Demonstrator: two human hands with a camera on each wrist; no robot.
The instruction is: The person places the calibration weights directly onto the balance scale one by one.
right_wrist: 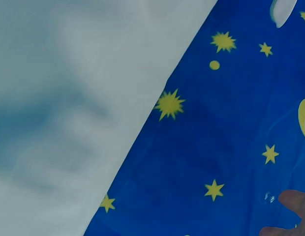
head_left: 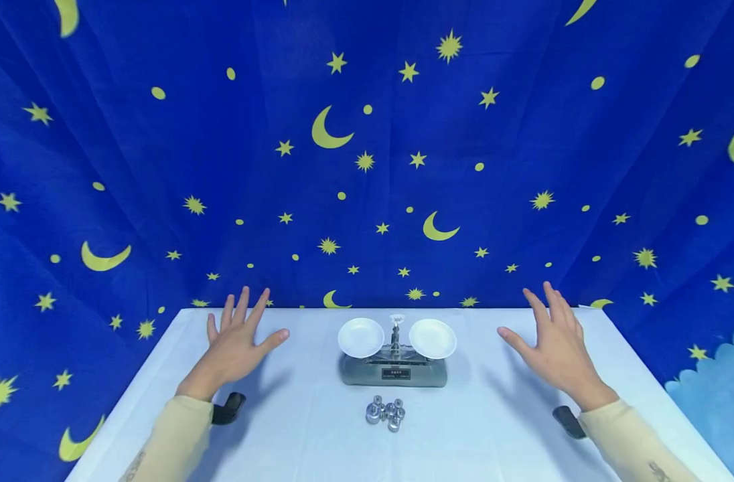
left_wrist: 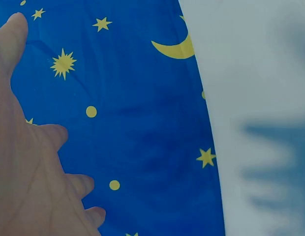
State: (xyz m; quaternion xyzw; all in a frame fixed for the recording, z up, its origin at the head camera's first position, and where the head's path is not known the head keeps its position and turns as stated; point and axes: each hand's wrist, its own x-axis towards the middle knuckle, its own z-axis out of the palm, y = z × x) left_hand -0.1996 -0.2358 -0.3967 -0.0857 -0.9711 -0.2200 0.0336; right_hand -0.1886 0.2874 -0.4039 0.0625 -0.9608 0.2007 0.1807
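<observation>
My left hand (head_left: 236,347) hovers over the left side of the white table (head_left: 307,442) with its fingers spread and nothing in it. Over the right side, my right hand (head_left: 560,349) is likewise spread and holds nothing. Between the two hands stands a grey balance scale (head_left: 355,373), with a white left pan (head_left: 361,337) and a white right pan (head_left: 433,338). Several small metal weights (head_left: 373,413) are clustered in front of its base. In the left wrist view the spread fingers (left_wrist: 54,135) show; only fingertips (right_wrist: 292,199) appear in the right wrist view.
A blue curtain (head_left: 391,194) with yellow moons and stars hangs behind the table's back edge and along the sides. Black wrist cameras sit under both wrists, the left camera (head_left: 228,408) and the right camera (head_left: 568,422). A pale blue patch (head_left: 716,395) shows at far right.
</observation>
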